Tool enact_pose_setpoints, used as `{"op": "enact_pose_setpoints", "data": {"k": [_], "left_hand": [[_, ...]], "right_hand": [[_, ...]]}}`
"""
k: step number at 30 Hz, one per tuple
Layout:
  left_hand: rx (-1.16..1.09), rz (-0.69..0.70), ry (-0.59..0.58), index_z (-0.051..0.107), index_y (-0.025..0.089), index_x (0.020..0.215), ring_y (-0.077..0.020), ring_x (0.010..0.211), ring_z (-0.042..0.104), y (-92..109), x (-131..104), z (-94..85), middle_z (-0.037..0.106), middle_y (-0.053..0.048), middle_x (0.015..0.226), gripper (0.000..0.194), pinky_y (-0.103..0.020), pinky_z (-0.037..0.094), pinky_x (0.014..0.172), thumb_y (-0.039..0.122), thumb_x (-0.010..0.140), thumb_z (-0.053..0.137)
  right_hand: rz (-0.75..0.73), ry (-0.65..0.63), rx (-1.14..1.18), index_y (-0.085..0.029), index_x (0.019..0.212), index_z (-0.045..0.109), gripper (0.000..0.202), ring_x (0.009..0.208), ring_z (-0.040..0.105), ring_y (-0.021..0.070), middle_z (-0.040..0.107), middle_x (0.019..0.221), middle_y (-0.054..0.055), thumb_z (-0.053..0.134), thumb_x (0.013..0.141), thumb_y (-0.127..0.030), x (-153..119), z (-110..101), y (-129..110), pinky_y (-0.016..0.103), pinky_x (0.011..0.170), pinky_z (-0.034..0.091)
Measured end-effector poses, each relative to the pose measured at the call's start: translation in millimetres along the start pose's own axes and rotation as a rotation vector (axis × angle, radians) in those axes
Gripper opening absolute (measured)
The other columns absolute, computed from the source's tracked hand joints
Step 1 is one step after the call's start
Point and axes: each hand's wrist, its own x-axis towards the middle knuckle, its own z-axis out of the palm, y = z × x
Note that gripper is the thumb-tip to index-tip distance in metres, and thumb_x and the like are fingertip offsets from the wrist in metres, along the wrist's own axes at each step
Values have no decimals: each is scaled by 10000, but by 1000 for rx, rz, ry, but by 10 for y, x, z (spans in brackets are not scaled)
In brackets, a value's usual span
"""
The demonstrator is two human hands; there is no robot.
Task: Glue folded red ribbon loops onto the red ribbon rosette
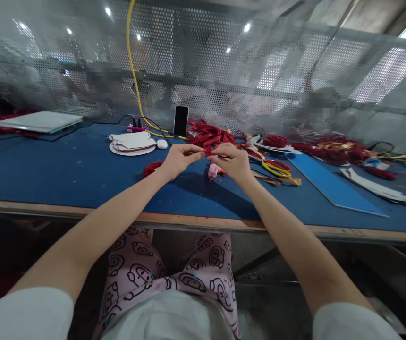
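Observation:
Both hands meet over the middle of the blue table point(118, 179), fingertips nearly touching. Between them is a small piece of red ribbon point(207, 152). My left hand point(180, 161) pinches its left side, and my right hand point(233, 163) pinches the other side. Just below the fingers lies a pink object with a dark tip point(213, 172). A coil of red ribbon point(152, 168) is partly hidden behind my left wrist. Scissors with red and yellow handles point(277, 168) rest to the right of my right hand. A heap of red ribbon point(210, 134) lies behind the hands.
A phone point(181, 121) stands upright at the back. White pieces are stacked point(133, 143) at left, near a white rounded object point(162, 144). A blue board point(330, 184), more ribbon point(334, 148) and white strips point(378, 185) lie at right. A yellow cable point(132, 61) hangs behind.

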Motion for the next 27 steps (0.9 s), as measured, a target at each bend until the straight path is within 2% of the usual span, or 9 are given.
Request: {"op": "enact_pose_setpoints", "data": {"k": [6, 11, 19, 27], "left_hand": [[56, 56, -3, 806, 138, 926, -144, 672, 628, -31, 14, -2, 746, -60, 777, 414, -276, 504, 652, 517, 761, 804], [152, 70, -17, 812, 138, 931, -145, 641, 624, 8, -4, -23, 739, -58, 727, 363, -264, 490, 612, 475, 803, 764], [334, 138, -34, 837, 162, 928, -144, 631, 609, 26, -26, -39, 772, -61, 753, 281, -259, 453, 596, 401, 821, 737], [449, 196, -74, 836, 182, 917, -145, 649, 639, 10, -28, -36, 794, -46, 803, 201, -260, 470, 629, 318, 836, 712]], "right_hand": [[-35, 26, 35, -273, 841, 810, 180, 851, 671, 217, 740, 811, 35, 792, 838, -452, -9, 19, 11, 398, 776, 561], [-64, -3, -19, -285, 832, 804, 132, 847, 663, 225, 738, 800, 32, 773, 859, -411, -8, 12, 21, 402, 764, 555], [-142, -86, -144, -256, 838, 790, 84, 878, 647, 231, 736, 791, 38, 723, 865, -300, -7, -9, 35, 397, 793, 525], [-161, -203, -222, -242, 844, 772, 91, 910, 616, 252, 744, 807, 54, 694, 872, -278, 2, -26, 52, 426, 826, 485]]}}
